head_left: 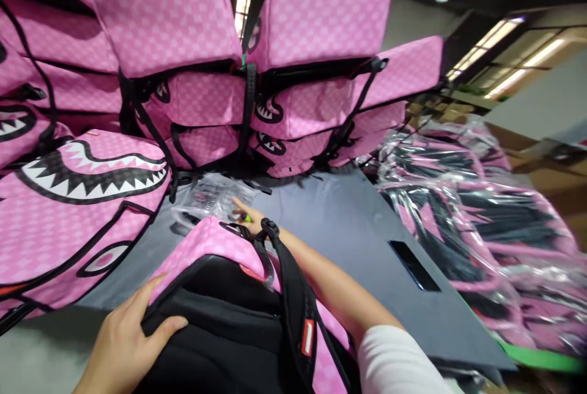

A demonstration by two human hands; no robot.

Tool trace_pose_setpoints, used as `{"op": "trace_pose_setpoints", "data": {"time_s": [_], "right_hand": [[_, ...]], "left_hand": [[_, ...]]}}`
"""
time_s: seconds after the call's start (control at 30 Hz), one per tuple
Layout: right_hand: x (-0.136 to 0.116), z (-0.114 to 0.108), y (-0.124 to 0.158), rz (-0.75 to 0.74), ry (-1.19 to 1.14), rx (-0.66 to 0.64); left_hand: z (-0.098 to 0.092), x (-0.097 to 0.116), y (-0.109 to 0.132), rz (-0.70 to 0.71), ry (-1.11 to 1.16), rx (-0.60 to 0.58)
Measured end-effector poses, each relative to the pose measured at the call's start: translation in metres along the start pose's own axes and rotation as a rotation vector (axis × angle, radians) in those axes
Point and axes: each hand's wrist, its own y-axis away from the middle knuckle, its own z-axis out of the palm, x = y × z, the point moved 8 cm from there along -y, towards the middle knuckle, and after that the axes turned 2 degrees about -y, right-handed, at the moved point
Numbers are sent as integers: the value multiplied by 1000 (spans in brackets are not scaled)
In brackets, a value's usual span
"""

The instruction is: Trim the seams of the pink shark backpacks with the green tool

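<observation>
Before me a pink checked backpack [206, 238] stands with its black padded back and a dark shoulder strap [293, 296] toward me. My left hand [132, 327] grips its left upper edge, thumb on the black side and fingers over the pink side. Past the bag's top reaches my right hand [243, 215], beside a heap of clear plastic bags [211, 195]. A small black and bright green item [247, 218] shows in that hand, its fingers curled around it and partly hidden. What kind of item it is, I cannot make out.
Stacked pink backpacks [169, 21] line the table's far side. Another, with a shark-mouth print [92, 180], lies at left. A dark phone [414, 265] rests on the grey tabletop [343, 223]. Plastic-wrapped backpacks [504, 223] are piled at right, beyond a green edge strip [541, 357].
</observation>
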Motion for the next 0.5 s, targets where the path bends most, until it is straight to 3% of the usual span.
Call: {"op": "trace_pose_setpoints", "data": {"time_s": [0.1,0.17,0.23,0.37,0.5], "right_hand": [[2,-51,49,63,2,94],[18,-82,108,155,-8,146],[45,-98,183,286,-43,135],[97,-80,325,431,-222,73],[121,-65,411,454,-258,382]], "left_hand": [[5,-3,-8,-111,10,-128],[7,-1,-15,-195,26,-223],[7,2,-23,-255,47,-284],[2,18,-34,-293,115,-301],[-13,67,-39,-177,231,-287]]}}
